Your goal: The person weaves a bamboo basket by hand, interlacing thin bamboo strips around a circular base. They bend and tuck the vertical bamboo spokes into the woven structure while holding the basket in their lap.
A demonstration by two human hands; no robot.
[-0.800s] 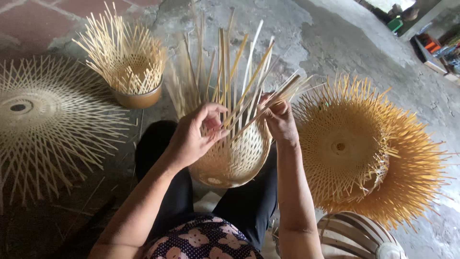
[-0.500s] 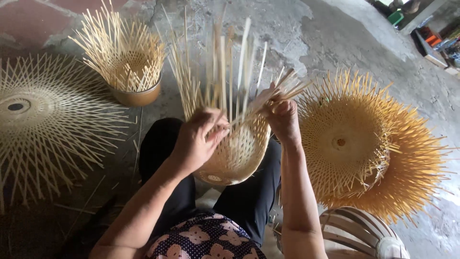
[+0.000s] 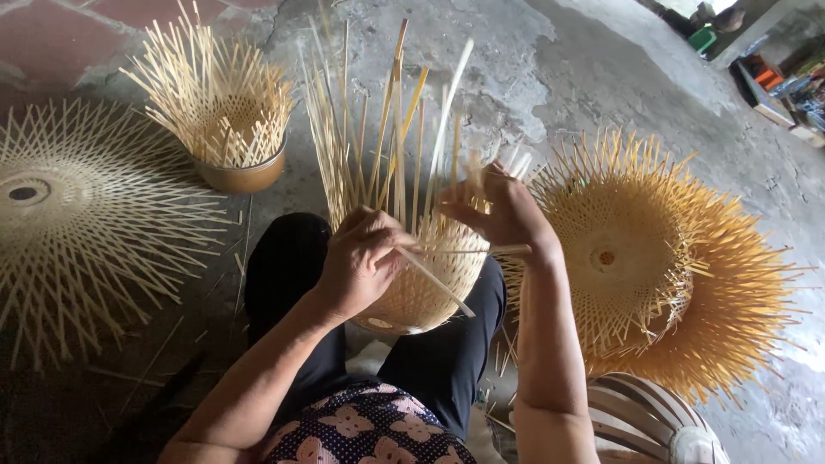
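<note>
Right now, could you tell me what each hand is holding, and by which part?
Left hand pinches a thin pale bamboo strip near its end; right hand grips upright strips of the half-woven bamboo basket.

half-woven basket [image 3: 421, 275] on lap; flat woven disc [image 3: 77, 215] left, stacked baskets [image 3: 662, 266] right
</note>
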